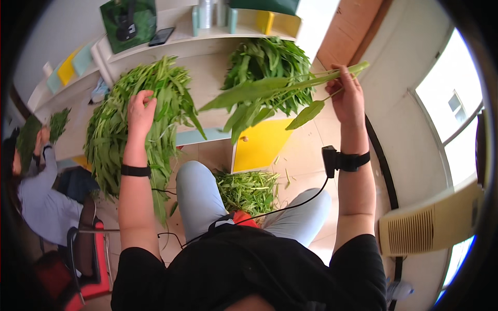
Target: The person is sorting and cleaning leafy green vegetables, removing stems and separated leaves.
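My right hand [347, 95] is raised at the right and grips a few leafy green stalks [311, 82] by their thick pale ends. Their long leaves point left, in front of a dark green heap of leafy greens [268, 62] on the desk. Over a larger heap of long-stemmed leafy greens [113, 128] is my left hand [141, 112], its fingers curled at the stems. Whether a stem lies between those fingertips cannot be made out. The larger heap hangs over the desk's front edge.
Cut stems and leaves [249, 190] lie on the floor between my knees, below a yellow cabinet door [262, 142]. A phone [162, 36] and a green bag [130, 27] are on the shelf. At left, another person [50, 202] holds greens. A black cable [288, 208] runs from my right wrist strap.
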